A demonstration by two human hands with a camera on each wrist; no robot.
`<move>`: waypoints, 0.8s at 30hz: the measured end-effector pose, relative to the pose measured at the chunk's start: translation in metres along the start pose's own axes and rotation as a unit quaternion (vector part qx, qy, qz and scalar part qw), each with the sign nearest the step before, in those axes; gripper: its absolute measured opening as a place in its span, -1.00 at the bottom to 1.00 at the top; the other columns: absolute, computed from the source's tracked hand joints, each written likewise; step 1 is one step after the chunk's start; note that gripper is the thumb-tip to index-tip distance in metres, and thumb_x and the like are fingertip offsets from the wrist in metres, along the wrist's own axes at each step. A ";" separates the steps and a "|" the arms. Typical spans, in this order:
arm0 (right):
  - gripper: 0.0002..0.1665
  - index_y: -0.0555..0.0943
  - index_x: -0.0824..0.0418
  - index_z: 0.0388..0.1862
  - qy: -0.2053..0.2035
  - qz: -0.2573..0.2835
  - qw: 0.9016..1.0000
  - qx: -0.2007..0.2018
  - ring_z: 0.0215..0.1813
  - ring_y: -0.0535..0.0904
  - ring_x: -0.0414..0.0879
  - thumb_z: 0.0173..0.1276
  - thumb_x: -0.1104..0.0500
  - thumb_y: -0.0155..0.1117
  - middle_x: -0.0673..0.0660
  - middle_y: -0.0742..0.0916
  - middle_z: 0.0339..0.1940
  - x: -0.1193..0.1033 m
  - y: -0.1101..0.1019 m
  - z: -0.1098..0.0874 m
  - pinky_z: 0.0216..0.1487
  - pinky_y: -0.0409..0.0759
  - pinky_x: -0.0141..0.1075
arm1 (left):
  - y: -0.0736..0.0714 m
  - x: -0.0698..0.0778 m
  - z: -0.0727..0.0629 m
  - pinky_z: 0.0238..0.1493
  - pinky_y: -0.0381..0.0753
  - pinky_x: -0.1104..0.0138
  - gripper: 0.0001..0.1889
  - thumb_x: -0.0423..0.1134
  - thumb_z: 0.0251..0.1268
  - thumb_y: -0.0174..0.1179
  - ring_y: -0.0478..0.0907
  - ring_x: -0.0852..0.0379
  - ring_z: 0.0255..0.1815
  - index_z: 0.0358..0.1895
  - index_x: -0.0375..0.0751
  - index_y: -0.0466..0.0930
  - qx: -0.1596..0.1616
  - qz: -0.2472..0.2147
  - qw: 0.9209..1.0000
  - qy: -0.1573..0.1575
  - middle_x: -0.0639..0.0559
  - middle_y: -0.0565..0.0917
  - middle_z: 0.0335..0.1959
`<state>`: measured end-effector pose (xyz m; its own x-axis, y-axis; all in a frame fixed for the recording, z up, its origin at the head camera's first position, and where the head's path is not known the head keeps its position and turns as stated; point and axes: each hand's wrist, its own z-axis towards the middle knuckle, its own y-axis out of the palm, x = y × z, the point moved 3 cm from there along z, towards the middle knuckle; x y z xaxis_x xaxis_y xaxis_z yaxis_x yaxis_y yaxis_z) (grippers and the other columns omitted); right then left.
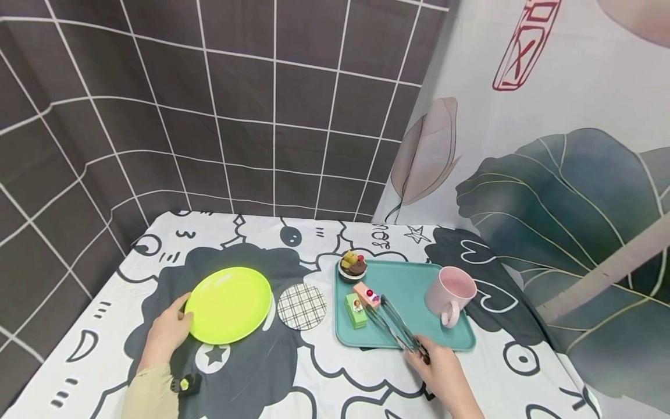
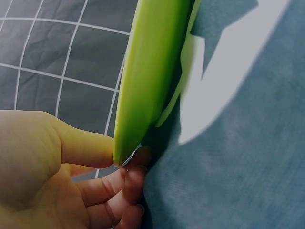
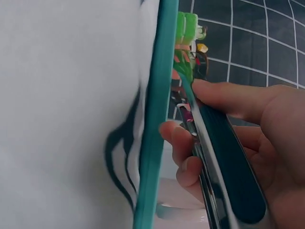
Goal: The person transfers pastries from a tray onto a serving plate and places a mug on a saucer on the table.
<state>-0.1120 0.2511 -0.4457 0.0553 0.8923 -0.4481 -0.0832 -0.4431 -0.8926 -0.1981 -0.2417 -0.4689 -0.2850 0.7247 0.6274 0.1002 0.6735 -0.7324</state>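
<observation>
My left hand (image 1: pixel 168 330) pinches the left rim of a lime-green plate (image 1: pixel 229 305), thumb on the edge and fingers curled beneath it in the left wrist view. With my right hand (image 1: pixel 437 366) I grip a pair of metal tongs (image 1: pixel 396 329), whose arms stand apart. Their tips are close to the near end of a pink cake slice (image 1: pixel 367 295) with a red berry; I cannot tell whether they touch. Beside it on the teal tray (image 1: pixel 403 273) lies a green cake slice (image 1: pixel 356 311). A chocolate cupcake (image 1: pixel 353 266) with fruit sits at the tray's far left corner.
A pink mug (image 1: pixel 450 294) stands at the tray's right side. Between plate and tray lies a round checked coaster (image 1: pixel 302 306). A small black object (image 1: pixel 186 384) with a yellow-green mark is beside the left sleeve. A dark gridded cloth (image 1: pixel 235 116) hangs behind the table.
</observation>
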 end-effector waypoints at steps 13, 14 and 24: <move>-0.68 0.70 0.32 -0.08 -0.016 -0.014 0.998 0.059 -0.37 0.70 0.05 0.16 0.25 0.39 0.26 0.79 -0.31 -0.003 -0.005 -0.002 -0.33 0.57 -0.11 | 0.002 0.001 -0.001 -0.17 0.41 0.04 -0.41 -0.23 0.43 -0.23 0.45 -0.16 -0.19 0.46 -0.41 0.03 -0.001 -0.007 1.000 -0.003 -0.36 0.50 -0.15; -0.68 0.70 0.32 -0.09 -0.017 -0.011 0.998 0.066 -0.36 0.71 0.07 0.16 0.25 0.40 0.27 0.79 -0.31 -0.003 -0.006 -0.003 -0.32 0.57 -0.10 | 0.002 0.001 -0.001 -0.17 0.41 0.05 -0.41 -0.23 0.43 -0.23 0.45 -0.15 -0.19 0.46 -0.41 0.03 -0.001 -0.007 1.000 -0.003 -0.35 0.49 -0.16; -0.67 0.71 0.34 -0.10 -0.031 -0.009 0.993 0.115 -0.35 0.72 0.16 0.16 0.22 0.41 0.31 0.78 -0.33 -0.006 -0.021 -0.009 -0.30 0.59 -0.01 | 0.000 -0.002 -0.001 -0.11 0.43 -0.03 -0.41 -0.23 0.42 -0.22 0.49 -0.20 -0.16 0.45 -0.42 0.04 0.002 0.000 1.000 0.007 -0.45 0.52 -0.07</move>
<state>-0.1021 0.2542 -0.4248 -0.0010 0.9070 -0.4212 -0.3083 -0.4010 -0.8627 -0.1967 -0.2427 -0.4694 -0.2715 0.7273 0.6304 0.0966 0.6723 -0.7340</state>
